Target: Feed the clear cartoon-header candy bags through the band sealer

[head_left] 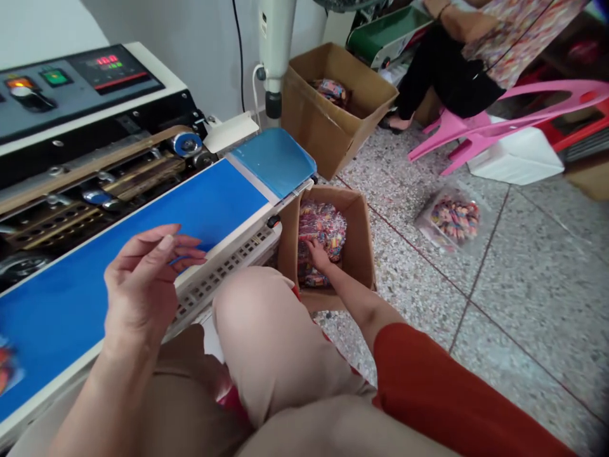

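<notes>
My left hand (147, 273) hovers above the blue conveyor belt (190, 209) of a machine, its fingers loosely bent and apart, with nothing in it. To the right, my right hand (318, 255) reaches down into an open cardboard box (359, 238). Its fingers look extended against shiny clear plastic packets (328, 225) with colourful contents; the fingertips are partly lost among them. At the left edge of view, a blurred packet (7, 368) with red and orange contents lies on the belt.
A control panel (80, 79) tops the machine. Behind the near box stands a second cardboard box (323, 136) with packets inside. A clear bag of colourful pieces (454, 219) lies on the speckled floor (537, 298). Beyond, a person (457, 63) sits near a pink plastic chair (514, 120).
</notes>
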{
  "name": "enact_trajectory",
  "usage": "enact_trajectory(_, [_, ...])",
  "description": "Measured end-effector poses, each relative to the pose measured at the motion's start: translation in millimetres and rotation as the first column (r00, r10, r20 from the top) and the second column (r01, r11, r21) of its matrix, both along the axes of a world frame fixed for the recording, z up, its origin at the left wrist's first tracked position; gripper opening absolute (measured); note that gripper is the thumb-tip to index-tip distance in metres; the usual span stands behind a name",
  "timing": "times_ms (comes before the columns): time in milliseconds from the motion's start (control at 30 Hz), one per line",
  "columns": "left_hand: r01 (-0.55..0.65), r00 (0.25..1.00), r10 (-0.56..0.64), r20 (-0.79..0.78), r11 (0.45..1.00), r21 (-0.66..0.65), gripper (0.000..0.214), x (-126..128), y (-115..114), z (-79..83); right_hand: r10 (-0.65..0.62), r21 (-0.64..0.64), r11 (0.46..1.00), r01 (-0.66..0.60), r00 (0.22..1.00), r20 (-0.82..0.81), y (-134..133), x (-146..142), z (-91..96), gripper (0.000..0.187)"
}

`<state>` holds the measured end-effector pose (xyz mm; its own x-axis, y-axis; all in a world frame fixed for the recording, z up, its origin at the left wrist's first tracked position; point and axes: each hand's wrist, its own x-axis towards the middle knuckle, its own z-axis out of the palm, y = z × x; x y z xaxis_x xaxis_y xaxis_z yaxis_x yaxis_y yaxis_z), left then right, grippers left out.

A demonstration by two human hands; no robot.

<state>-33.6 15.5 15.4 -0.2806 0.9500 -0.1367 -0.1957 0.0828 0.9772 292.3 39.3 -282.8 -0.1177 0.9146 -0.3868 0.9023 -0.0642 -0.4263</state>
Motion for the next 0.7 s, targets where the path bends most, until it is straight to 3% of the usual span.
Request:
enact_trajectory(67, [0.003,1.000,-0.003,-0.027,1.000,-0.007,0.016,3.6,0.7,-2.4,0.101,-0.011,0.995,-0.100,0.992,0.077,5.9,-9.1,-7.2,0.065])
enact_trajectory(200, [0.004,0.998,-0.006,-0.055,1.000,-0.028,0.019,9.4,3.0,-7.3,0.145,-0.033,0.989,-0.142,0.981,0.132,13.5,-19.5,-17.6,0.040])
enact_trajectory(367, [0.003,0.999,-0.006,-0.054,0.998,-0.055,0.020,12.4,4.5,-10.6,0.188,-0.042,0.982,-0.184,0.969,0.161,16.6,-23.0,-22.0,0.039])
enact_trajectory(533, [-0.047,0.986,0.053,-0.159,0.998,0.040,0.018,15.6,2.0,-9.5,0.242,-0.036,0.970,-0.239,0.963,0.121,14.4,-23.3,-16.5,0.037])
enact_trajectory(700, [-0.050,0.970,0.086,-0.226,0.986,0.161,0.015,21.9,-3.7,-5.9,0.311,-0.025,0.950,-0.312,0.950,-0.024,11.9,-17.6,-0.7,0.035])
